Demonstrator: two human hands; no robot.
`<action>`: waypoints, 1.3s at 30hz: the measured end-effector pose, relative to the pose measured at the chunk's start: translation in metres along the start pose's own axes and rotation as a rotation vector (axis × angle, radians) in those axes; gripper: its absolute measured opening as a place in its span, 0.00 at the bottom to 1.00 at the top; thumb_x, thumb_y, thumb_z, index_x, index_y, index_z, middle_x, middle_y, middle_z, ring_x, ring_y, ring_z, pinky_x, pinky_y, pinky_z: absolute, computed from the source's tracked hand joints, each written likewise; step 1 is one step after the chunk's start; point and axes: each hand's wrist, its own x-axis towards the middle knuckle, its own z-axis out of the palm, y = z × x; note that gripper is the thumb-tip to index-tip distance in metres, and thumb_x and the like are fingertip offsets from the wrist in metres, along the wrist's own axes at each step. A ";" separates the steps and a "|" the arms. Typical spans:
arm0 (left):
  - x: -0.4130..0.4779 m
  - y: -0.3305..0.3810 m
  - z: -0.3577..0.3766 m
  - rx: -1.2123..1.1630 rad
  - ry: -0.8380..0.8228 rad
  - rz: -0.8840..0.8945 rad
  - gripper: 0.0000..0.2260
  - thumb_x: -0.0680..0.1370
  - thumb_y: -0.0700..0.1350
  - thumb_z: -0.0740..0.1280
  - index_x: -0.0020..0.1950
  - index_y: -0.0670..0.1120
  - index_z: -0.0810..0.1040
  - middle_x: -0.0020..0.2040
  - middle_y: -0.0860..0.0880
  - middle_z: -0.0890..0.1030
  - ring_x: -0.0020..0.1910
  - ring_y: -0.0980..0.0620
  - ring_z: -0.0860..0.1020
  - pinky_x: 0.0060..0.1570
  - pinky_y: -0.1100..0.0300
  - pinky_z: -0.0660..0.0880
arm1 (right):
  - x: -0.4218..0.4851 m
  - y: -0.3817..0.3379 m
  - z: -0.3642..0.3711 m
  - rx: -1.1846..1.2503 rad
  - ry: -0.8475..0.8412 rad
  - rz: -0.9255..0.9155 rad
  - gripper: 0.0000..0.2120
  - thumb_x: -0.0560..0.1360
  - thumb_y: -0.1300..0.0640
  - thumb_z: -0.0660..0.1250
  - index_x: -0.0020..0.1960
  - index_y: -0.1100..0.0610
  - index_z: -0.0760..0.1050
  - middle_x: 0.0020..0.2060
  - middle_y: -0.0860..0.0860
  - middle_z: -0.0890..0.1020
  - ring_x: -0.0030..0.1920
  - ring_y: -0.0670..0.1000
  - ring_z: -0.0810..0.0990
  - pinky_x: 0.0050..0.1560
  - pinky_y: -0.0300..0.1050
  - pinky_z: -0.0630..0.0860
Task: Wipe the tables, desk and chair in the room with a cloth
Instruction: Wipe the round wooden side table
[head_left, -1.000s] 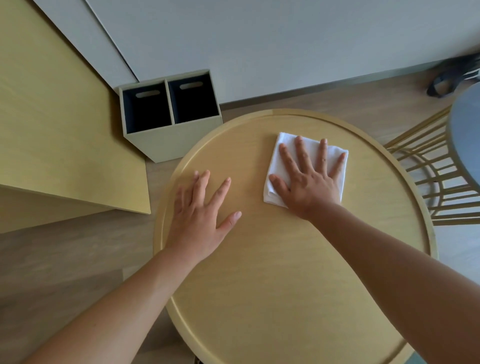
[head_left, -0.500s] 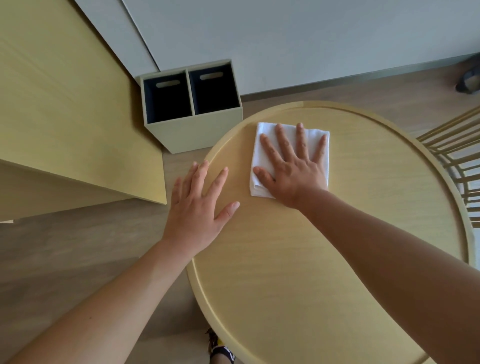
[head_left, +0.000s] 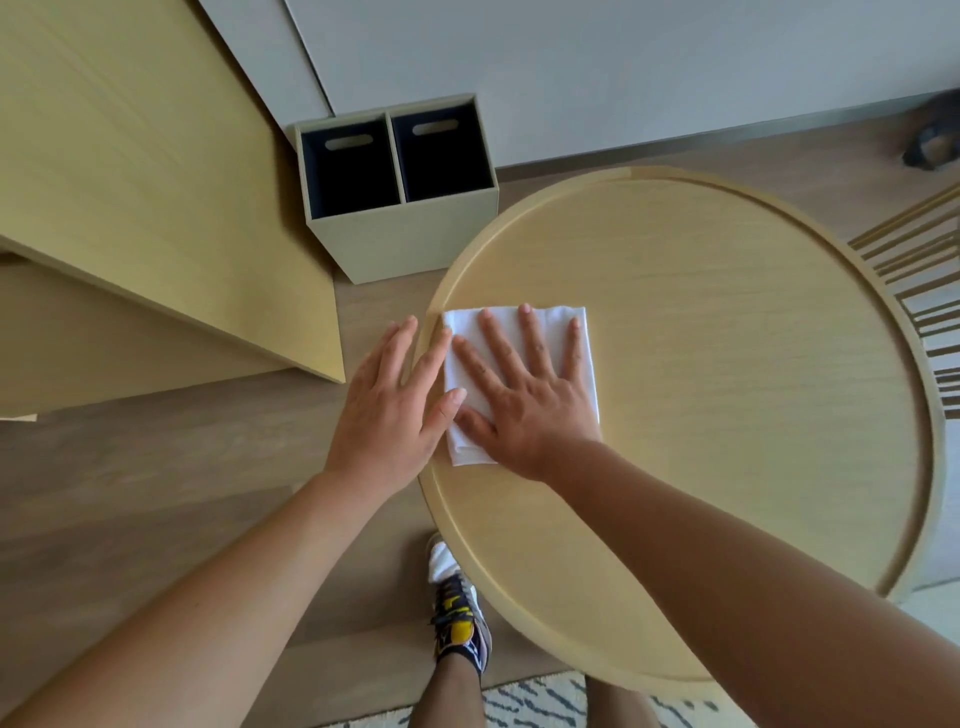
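White cloth (head_left: 550, 325) lies under right hand (head_left: 524, 410).

Readable text: none anywhere in the view.
Cloth (head_left: 467, 449): plain white, no print or tag legible.
Round table (head_left: 727, 364): wood grain only.
Bin (head_left: 405, 244), just past the table's far-left rim: no lettering to read.
Shoe (head_left: 460, 618), under the table's near-left rim: yellow and white marks, possibly a logo, too blurred to read.
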 end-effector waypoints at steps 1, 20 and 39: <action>-0.004 0.000 0.000 -0.016 0.003 -0.004 0.29 0.83 0.63 0.51 0.81 0.52 0.60 0.80 0.42 0.59 0.80 0.42 0.58 0.76 0.44 0.62 | -0.007 -0.005 0.002 -0.002 -0.002 -0.005 0.35 0.79 0.28 0.34 0.81 0.40 0.33 0.82 0.48 0.35 0.79 0.61 0.28 0.73 0.75 0.34; -0.068 0.074 0.017 0.002 -0.071 0.046 0.28 0.83 0.62 0.52 0.81 0.52 0.61 0.80 0.39 0.59 0.79 0.39 0.59 0.74 0.42 0.64 | -0.181 0.010 0.049 0.042 -0.022 -0.095 0.35 0.81 0.31 0.49 0.84 0.45 0.47 0.83 0.52 0.48 0.82 0.65 0.43 0.77 0.72 0.49; -0.018 0.228 0.092 0.071 -0.229 0.224 0.27 0.83 0.61 0.50 0.80 0.52 0.63 0.81 0.43 0.58 0.81 0.41 0.54 0.77 0.39 0.53 | -0.236 0.159 0.060 0.098 0.034 0.151 0.35 0.81 0.29 0.49 0.83 0.43 0.51 0.83 0.51 0.50 0.82 0.64 0.43 0.77 0.71 0.49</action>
